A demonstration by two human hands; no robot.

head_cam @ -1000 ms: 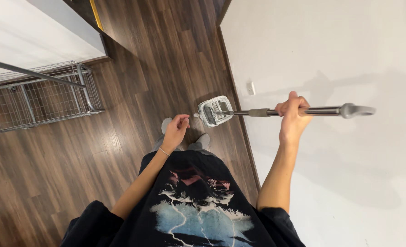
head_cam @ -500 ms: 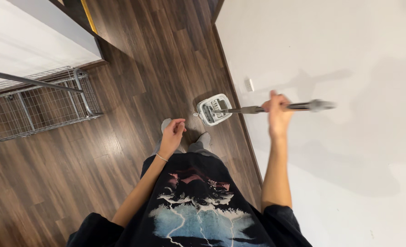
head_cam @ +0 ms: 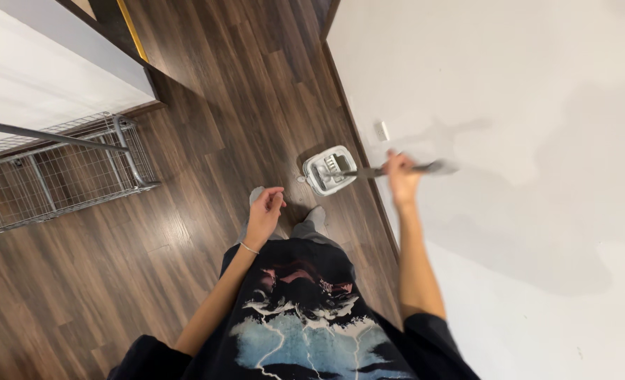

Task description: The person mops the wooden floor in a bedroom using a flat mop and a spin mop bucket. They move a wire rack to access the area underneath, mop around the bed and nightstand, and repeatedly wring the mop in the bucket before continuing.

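Over dark wood floor [head_cam: 186, 84] beside a white wall [head_cam: 509, 105], our right hand [head_cam: 401, 179] grips a mop handle [head_cam: 425, 169], our left hand [head_cam: 265, 211] loosely curled, empty.

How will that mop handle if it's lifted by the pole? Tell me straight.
The pole looks like thin straight metal, so probably stiff. The right hand grips it near the top, far from the flat head, so it likely feels head-heavy and swings. The smooth shaft may slip in a loose grip.

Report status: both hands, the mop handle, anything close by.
Right hand gripping mop handle, blurred. Left hand empty, hanging loose. Mop bucket on floor beside white wall. Wire rack off left.
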